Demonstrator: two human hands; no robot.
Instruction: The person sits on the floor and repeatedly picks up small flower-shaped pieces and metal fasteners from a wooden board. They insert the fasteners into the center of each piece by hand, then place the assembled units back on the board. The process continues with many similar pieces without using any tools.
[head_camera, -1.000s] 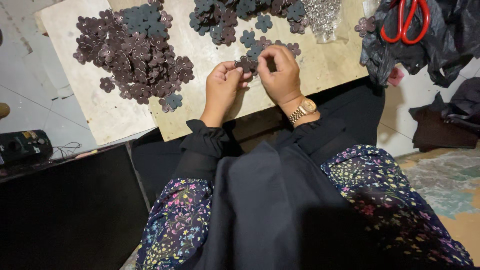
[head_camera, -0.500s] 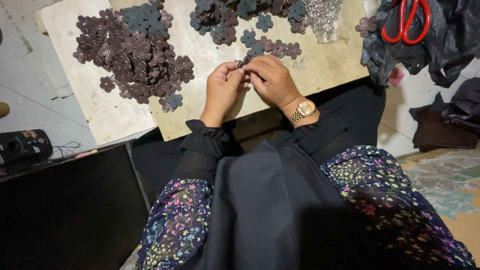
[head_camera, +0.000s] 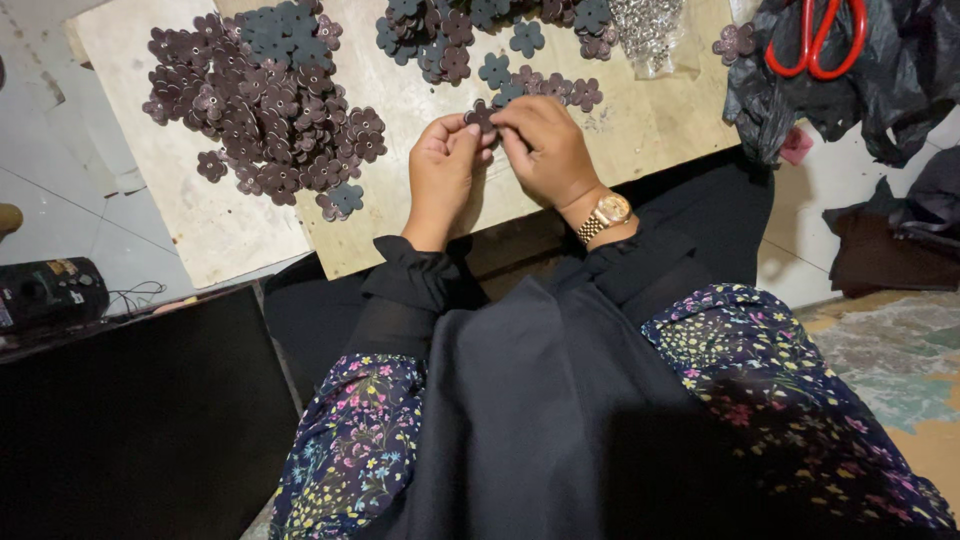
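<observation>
Your left hand (head_camera: 445, 165) and right hand (head_camera: 545, 150) met over the pale wooden surface (head_camera: 410, 235), both pinched shut on one small dark flower-shaped piece (head_camera: 481, 116) held between the fingertips, just above the board and near its front edge. You wore a gold wristwatch (head_camera: 607, 213) on the right wrist, with black sleeves reaching to both wrists. To the left of your hands lay a large heap of brown flower pieces (head_camera: 265, 110), a few dark blue-grey ones mixed in at its top and lower edge. A smaller scatter of flower pieces (head_camera: 480, 30) lay beyond your hands, some touching the knuckles of the right hand's far side. A clear bag of small silver metal parts (head_camera: 648, 30) rested at the surface's far right. Red-handled scissors (head_camera: 815, 40) lay on a crumpled black plastic bag (head_camera: 870, 80) off to the right, well apart from your hands. A floral garment (head_camera: 770, 390) covered your lap.
</observation>
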